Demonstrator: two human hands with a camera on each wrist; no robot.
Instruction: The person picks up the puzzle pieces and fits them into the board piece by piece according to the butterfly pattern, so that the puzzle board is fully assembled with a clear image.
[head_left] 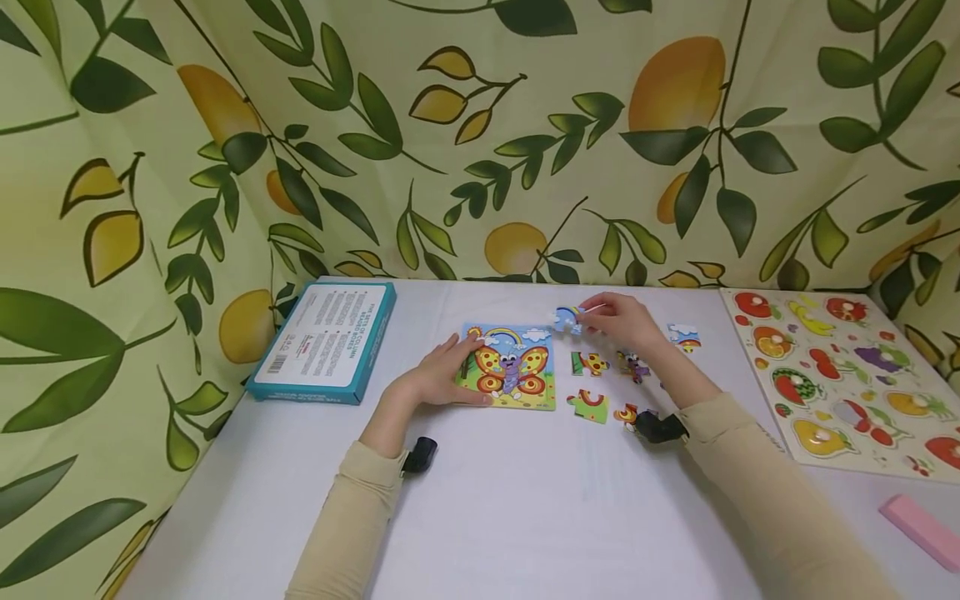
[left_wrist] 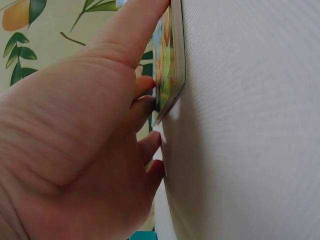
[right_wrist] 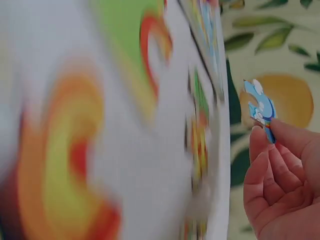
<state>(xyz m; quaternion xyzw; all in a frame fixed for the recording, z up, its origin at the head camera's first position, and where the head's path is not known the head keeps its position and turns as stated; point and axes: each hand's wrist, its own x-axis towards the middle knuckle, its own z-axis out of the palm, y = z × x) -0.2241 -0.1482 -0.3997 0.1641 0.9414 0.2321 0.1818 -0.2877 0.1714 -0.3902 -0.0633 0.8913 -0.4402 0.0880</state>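
My left hand (head_left: 442,375) rests at the left side of a square butterfly puzzle board (head_left: 517,398), thumb by its near edge and fingers toward its far left corner. In the left wrist view, the thumb reaches over the board's edge (left_wrist: 179,55). My right hand (head_left: 618,321) pinches a blue puzzle piece (head_left: 567,320) with part of a rainbow on it, just off the board's far right corner. The right wrist view shows that piece (right_wrist: 260,102) between thumb and fingertips, raised off the table. Loose puzzle pieces (head_left: 590,406) lie right of the board.
A teal and white box (head_left: 322,342) lies at the left. On the right is a wooden fruit board (head_left: 813,375), with a pink block (head_left: 921,532) nearer me. Another sky-blue piece (head_left: 684,336) lies beyond my right forearm. A patterned curtain (head_left: 480,125) borders the white table.
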